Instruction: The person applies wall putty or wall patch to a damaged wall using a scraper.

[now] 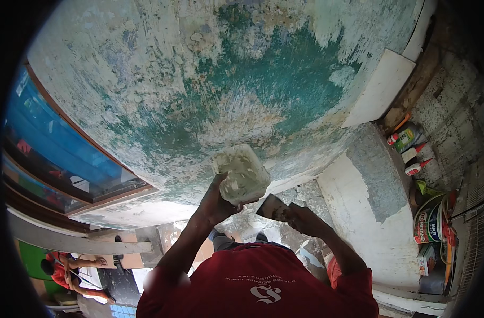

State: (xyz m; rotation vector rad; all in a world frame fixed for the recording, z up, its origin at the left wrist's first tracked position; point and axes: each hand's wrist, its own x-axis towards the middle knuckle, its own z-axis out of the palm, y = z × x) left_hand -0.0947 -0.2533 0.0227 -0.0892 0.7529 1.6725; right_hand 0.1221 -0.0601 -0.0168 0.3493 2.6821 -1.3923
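In front of my chest, my left hand (220, 201) grips a square, pale plastic tub (243, 172) by its side and underside. Whitish paste is smeared over the inside of the tub. My right hand (307, 220) is closed round a putty knife (274, 208), whose wide, dark blade points left toward the tub's lower corner. Blade and tub look slightly apart. Past both hands rises a wall (284, 79) with patchy green and off-white paint, scraped and uneven.
At the left is a wood-framed window (88, 175). Another person in red (64, 273) is beyond it, lower left. A ledge on the right holds bottles (411, 140), a labelled paint bucket (430, 222) and small boxes. A white panel (380, 87) juts from the wall.
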